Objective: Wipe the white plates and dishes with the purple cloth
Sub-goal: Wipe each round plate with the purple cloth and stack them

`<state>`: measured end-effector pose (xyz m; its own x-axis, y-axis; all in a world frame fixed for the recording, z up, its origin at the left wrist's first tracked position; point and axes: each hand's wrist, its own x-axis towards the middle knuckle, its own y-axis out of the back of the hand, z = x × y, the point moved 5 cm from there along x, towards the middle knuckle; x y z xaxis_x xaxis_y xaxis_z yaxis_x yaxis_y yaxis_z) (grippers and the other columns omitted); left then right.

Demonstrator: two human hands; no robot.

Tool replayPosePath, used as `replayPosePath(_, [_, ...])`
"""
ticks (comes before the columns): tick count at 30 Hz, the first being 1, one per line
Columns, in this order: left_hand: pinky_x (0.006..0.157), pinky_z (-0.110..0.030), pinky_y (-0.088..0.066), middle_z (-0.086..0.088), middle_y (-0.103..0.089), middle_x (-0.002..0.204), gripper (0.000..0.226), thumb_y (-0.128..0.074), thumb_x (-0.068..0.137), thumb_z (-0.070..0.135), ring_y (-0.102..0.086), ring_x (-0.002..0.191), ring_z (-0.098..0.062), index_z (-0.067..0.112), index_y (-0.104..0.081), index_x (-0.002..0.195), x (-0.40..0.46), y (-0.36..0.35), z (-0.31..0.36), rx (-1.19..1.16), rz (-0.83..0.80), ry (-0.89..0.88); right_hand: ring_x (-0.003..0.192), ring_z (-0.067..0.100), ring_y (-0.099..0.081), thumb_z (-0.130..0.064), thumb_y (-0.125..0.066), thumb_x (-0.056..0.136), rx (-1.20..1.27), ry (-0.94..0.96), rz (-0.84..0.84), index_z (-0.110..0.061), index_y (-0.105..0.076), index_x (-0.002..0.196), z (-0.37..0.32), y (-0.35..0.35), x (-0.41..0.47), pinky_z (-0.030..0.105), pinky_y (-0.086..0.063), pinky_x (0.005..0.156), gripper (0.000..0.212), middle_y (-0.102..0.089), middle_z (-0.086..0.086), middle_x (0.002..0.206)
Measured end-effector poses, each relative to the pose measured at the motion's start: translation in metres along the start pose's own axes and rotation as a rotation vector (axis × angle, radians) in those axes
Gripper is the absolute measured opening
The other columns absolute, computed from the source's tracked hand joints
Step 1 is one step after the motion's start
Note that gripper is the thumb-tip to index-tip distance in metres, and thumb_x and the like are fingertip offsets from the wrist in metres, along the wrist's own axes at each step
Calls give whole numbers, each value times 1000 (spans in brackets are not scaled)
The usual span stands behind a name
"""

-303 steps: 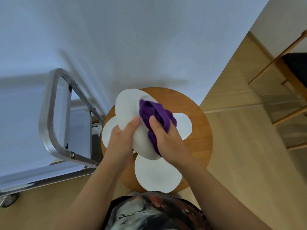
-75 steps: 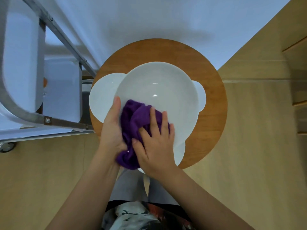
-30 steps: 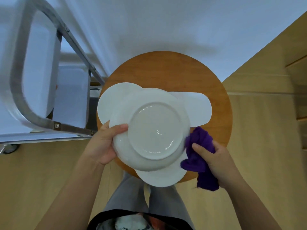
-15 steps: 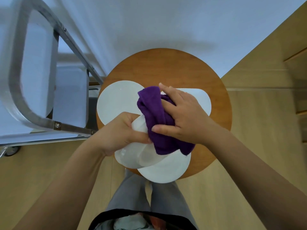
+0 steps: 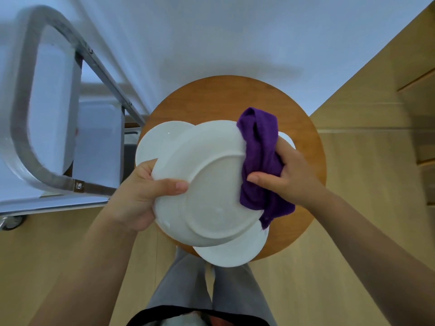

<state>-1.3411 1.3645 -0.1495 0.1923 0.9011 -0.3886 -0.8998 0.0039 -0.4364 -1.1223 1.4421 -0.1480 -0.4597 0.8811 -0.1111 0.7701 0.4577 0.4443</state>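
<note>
I hold a large white plate (image 5: 211,191) upside down above the round wooden table (image 5: 219,100), its underside and foot ring facing me. My left hand (image 5: 141,196) grips its left rim, thumb across the underside. My right hand (image 5: 289,177) grips the bunched purple cloth (image 5: 259,147) against the plate's right rim. Under the held plate lie other white dishes: one (image 5: 155,142) at the left, one (image 5: 235,252) at the front edge, and a sliver of one (image 5: 288,140) at the right, mostly hidden by my hand.
A metal-framed cart (image 5: 42,114) with a white tray stands left of the table, one wheel (image 5: 13,222) on the wooden floor. A white wall rises behind the table. My legs in grey trousers (image 5: 204,290) are just below the table's front edge.
The plate has swung from steeply tilted to nearly flat, underside up. My right hand and the cloth slid from the plate's middle to its right rim.
</note>
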Motion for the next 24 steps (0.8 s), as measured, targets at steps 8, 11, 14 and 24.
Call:
replayPosePath(8, [62, -34, -57, -4, -74, 94, 75, -88, 44, 22, -71, 85, -21, 10, -61, 113, 18, -18, -21, -322, 321, -82, 88, 2, -65, -41, -66, 79, 558, -358, 423, -35, -57, 107, 31, -37, -30, 19, -54, 72, 30, -68, -19, 94])
replayPosePath(11, [67, -37, -58, -3, -72, 106, 66, -83, 58, 22, -69, 95, -23, 20, -60, 120, 15, -31, -25, -290, 299, -76, 89, 10, -68, -33, -67, 83, 674, -431, 404, -27, -62, 107, 39, -33, -29, 19, -53, 69, 25, -71, -10, 95])
replayPosePath(14, [79, -48, -55, -12, -65, 122, 90, -85, 52, 53, -64, 107, -34, 15, -58, 129, 8, -23, -19, -453, 37, 113, 81, 12, -68, -32, -73, 78, 591, -406, 263, -24, -67, 95, 44, -11, -28, 18, -52, 63, 20, -73, -5, 89])
replayPosePath(24, [63, -43, -57, -13, -71, 105, 104, -97, 28, 31, -71, 88, -32, 18, -58, 124, 17, -14, -30, -346, 114, 387, 73, 12, -67, -49, -74, 72, 237, -350, -29, -21, -67, 88, 30, 10, -10, 23, -53, 63, 33, -72, -4, 82])
